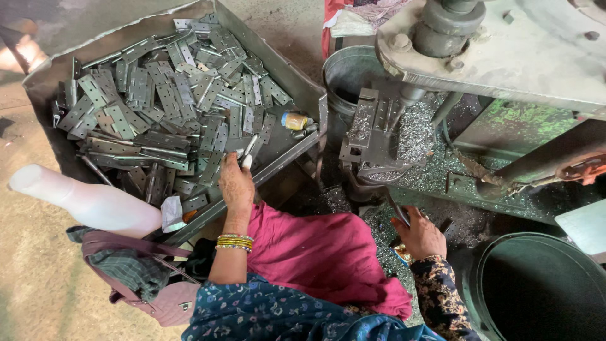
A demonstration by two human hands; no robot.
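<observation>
A stiff, light, slick steel hinge plate [248, 150] was pinched edgewise by the left hand [235, 183]; the right hand [420, 235] was closed around a dark lever [398, 211].

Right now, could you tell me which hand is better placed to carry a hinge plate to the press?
Probably the left hand: it already pinches a hinge plate over the tray, while the right hand rests below the press.

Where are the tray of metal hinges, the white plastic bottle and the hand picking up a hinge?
tray of metal hinges [278, 60]: head view, right wall.
white plastic bottle [95, 203]: head view, body.
left hand [235, 183]: head view, back of hand.
</observation>
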